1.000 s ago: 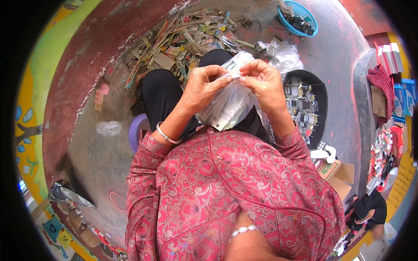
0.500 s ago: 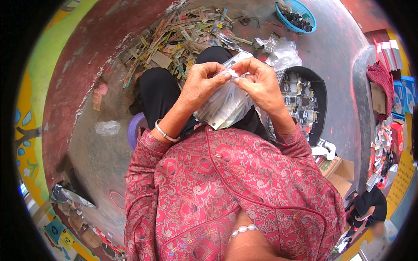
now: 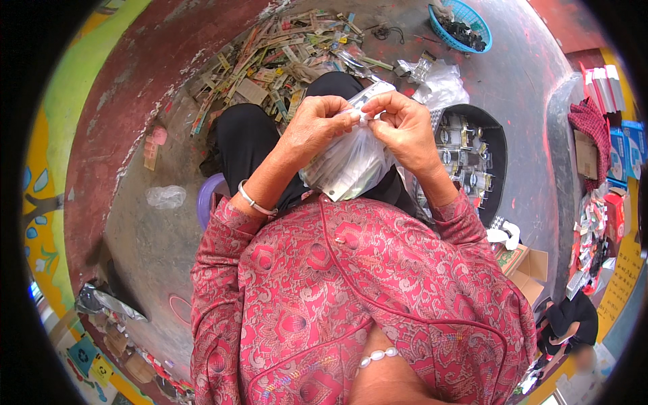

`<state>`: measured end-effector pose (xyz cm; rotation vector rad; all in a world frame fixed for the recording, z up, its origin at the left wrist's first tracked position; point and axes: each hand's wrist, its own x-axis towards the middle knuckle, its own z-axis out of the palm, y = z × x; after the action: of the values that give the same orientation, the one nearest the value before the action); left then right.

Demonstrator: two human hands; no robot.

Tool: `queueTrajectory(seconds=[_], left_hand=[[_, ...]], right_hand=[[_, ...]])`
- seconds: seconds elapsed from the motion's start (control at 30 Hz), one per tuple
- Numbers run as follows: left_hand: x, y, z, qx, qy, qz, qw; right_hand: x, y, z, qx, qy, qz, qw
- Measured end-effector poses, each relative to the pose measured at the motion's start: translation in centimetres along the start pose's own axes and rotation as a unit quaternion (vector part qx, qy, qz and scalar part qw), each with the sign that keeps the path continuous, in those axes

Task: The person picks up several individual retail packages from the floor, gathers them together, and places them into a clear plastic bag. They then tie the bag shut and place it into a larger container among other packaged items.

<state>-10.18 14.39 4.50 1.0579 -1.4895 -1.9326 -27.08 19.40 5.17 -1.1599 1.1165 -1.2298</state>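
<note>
Bag (image 3: 351,165) of clear plastic, held over the lap, with pale contents blurred by the film. Left hand (image 3: 320,125) and right hand (image 3: 405,131) with thumbs and forefingers pinched together on its bunched neck; knot or mere twist, cannot tell. Partly behind the right forearm (image 3: 439,182), black tray (image 3: 499,155) of shiny pieces (image 3: 455,158). Beyond black-clad knees (image 3: 246,138), half-blocked pile of printed strips (image 3: 270,61). By the left sleeve (image 3: 229,226), purple object (image 3: 209,196), partly hidden. Farther off, blue basket (image 3: 471,15), dark contents unclear.
</note>
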Motion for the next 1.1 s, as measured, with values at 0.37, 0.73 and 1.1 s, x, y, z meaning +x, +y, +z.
queueTrajectory(seconds=[0.37, 0.73, 1.1], left_hand=[[0.2, 0.2, -0.3, 0.059, -0.003, 0.006, 0.998], [0.3, 0.9, -0.6, 0.039, -0.037, -0.024, 0.998], [1.3, 0.4, -1.4, 0.043, 0.016, -0.023, 0.999]], right_hand=[[0.1, 0.2, -0.7, -0.458, -0.001, -0.385, 0.801], [-0.8, 0.4, -1.5, -0.458, -0.03, -0.384, 0.801], [-1.5, 1.0, -2.2, -0.469, -0.039, -0.372, 0.8]])
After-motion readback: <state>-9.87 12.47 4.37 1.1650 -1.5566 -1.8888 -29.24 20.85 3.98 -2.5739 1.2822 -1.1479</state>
